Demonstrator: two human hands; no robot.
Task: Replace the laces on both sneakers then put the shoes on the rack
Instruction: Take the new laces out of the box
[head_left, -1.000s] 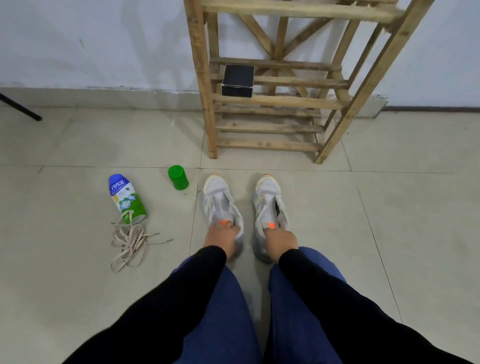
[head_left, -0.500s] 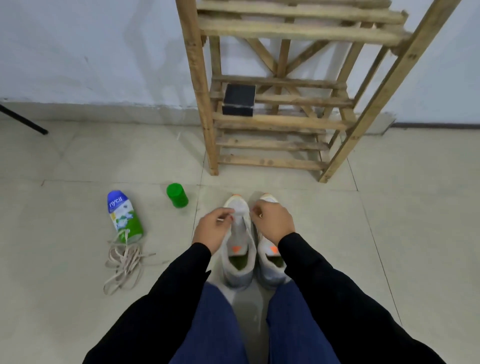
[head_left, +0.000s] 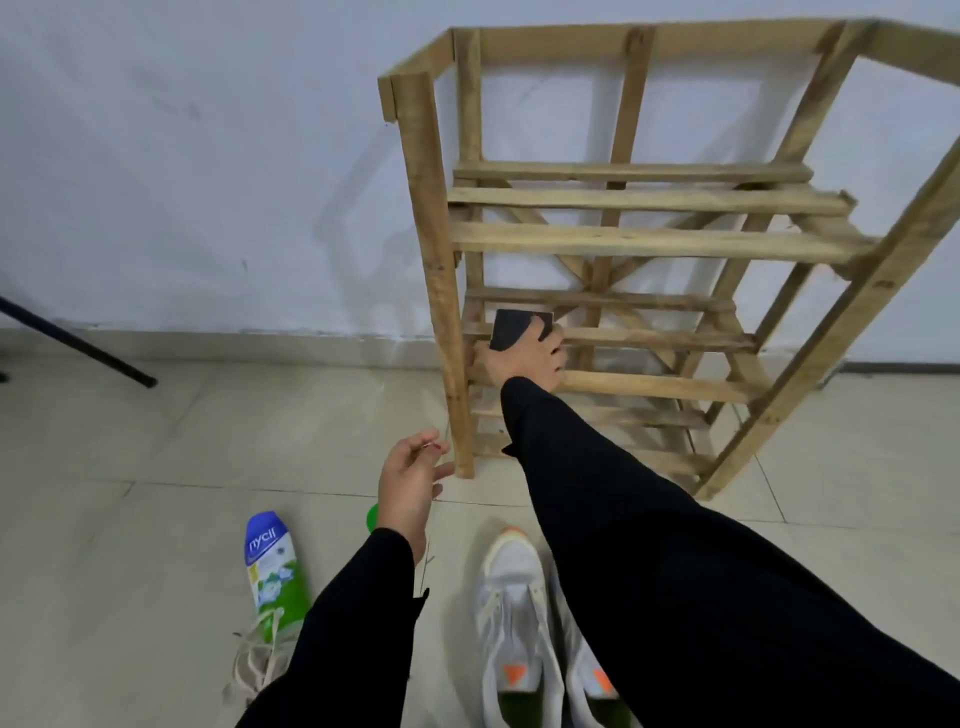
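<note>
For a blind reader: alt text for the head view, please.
Right hand grips a small black box on a lower shelf of the wooden rack; left hand hovers nearby. Two white sneakers, loose laces and a bottle lie on the floor.

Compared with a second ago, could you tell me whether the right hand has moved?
Yes. The right hand left the sneakers and went forward to the rack, where it now grips the black box.

Soft even light throws a faint shadow of the rack (head_left: 649, 241) on the wall (head_left: 208, 182) left of the fingers (head_left: 555, 347); its posts bow outward.
</note>
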